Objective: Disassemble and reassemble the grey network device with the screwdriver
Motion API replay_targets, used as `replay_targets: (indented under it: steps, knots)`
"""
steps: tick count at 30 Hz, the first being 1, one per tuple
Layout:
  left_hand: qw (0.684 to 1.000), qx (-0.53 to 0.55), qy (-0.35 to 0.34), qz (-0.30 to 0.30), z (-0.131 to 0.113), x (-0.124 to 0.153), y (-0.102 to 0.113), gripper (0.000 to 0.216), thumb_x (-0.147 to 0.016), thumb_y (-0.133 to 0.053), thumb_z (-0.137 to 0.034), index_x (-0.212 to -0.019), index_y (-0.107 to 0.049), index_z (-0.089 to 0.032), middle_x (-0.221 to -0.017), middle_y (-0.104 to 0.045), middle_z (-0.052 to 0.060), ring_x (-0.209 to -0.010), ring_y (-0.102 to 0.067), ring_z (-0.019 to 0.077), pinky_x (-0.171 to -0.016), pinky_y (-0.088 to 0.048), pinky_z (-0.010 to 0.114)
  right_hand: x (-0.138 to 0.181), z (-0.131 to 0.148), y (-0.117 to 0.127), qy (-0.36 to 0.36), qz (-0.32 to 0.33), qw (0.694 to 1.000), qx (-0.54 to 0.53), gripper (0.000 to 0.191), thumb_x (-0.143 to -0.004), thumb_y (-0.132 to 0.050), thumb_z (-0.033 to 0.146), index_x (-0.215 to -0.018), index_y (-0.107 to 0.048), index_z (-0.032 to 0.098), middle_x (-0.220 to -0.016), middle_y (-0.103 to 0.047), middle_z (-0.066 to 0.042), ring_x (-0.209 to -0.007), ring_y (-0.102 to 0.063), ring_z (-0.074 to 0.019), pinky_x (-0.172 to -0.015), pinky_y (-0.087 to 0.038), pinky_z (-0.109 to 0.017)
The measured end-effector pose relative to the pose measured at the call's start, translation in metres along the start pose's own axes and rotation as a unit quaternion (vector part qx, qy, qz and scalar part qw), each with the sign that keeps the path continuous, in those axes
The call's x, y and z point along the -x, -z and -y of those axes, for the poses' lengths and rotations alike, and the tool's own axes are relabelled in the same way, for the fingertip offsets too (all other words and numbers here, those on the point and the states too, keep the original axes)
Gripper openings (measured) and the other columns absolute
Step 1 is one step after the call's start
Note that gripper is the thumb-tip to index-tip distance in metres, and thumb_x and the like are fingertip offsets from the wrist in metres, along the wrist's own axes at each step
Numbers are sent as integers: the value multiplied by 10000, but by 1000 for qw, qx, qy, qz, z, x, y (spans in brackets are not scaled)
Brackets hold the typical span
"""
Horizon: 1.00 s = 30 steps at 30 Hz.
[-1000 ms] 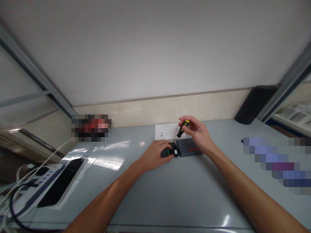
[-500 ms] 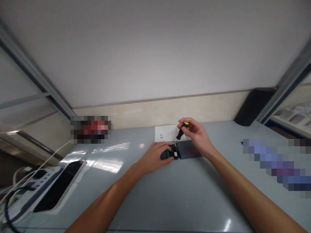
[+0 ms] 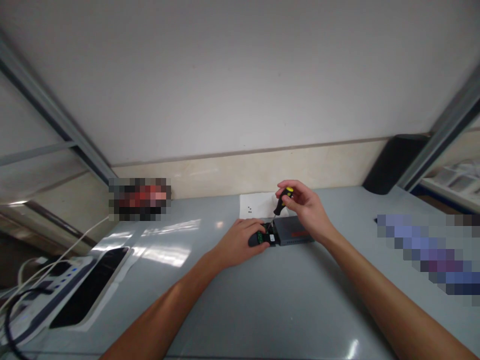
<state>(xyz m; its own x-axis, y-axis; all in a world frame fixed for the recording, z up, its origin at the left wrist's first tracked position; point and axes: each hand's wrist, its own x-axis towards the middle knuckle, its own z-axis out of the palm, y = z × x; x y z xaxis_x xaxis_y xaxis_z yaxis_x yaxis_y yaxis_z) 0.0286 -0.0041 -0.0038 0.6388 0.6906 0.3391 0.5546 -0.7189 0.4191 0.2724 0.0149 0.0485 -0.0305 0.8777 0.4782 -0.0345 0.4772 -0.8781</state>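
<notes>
Over the grey table [image 3: 240,310], left fingers [image 3: 255,228] clasp a dark device [image 3: 282,234]; right fingers [image 3: 294,184] pinch a screwdriver [image 3: 280,204].

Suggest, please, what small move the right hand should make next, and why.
Probably a gentle turn of the screwdriver: the right hand grips it, its shaft slants down to the open end of the gray device, and the left hand holds that end. What the tip meets is too small to see.

Left hand [image 3: 242,242] and right hand [image 3: 308,209] bare, with slim fingers. Left forearm [image 3: 179,296] and right forearm [image 3: 378,277] also bare as far as edge of view, slender, smooth in outline, becoming narrower toward wrists. Fingernails too small to describe.
</notes>
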Motion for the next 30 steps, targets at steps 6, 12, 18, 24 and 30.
replay_targets:
  steps: [6, 12, 18, 24, 30]
  knots:
    - [1000, 7, -4, 2, -1, 0, 1, 224, -992, -791, -383, -1156, -710, -254, -1412, -749, 58, -1321, -699, 268, -1172, -488, 453, 2, 3, -1, -11, 25, 999, -17, 257, -936, -789, 497, -1047, -766, 266, -1040, -770, -52, -997, -691, -238, -866, -549, -386]
    - [1000, 14, -4, 7, 0, 0, 1, 232, -1004, -784, -393, -1173, -704, -256, -1449, -733, 63, -1363, -675, 273, -1173, -477, 455, 1, -6, 0, -1, -2, 1000, 19, 256, -872, -868, 454, -993, -755, 258, -922, -706, -14, -799, -624, -183, -740, -519, -338]
    - [1000, 12, -1, 8, 1, 0, 1, 240, -1001, -785, -402, -1177, -709, -259, -1445, -733, 62, -1348, -684, 276, -1181, -478, 463, 0, -6, 2, -1, 13, 1000, -3, 281, -903, -817, 430, -1133, -755, 282, -1067, -778, -49, -1038, -697, -242, -903, -561, -391]
    - [1000, 5, 0, 9, 0, -1, 1, 232, -991, -792, -384, -1172, -711, -264, -1415, -748, 56, -1336, -692, 278, -1176, -487, 465, 2, -2, -1, 0, 16, 1000, 5, 257, -927, -801, 511, -1035, -758, 282, -1173, -757, -58, -1023, -692, -237, -894, -572, -393]
    - [1000, 12, -11, -1, 1, 0, 2, 218, -990, -795, -382, -1161, -721, -270, -1423, -749, 56, -1364, -683, 274, -1175, -492, 456, 0, -7, 1, 8, -1, 1000, 26, 233, -877, -852, 438, -1000, -755, 267, -988, -720, -29, -898, -661, -205, -828, -559, -365]
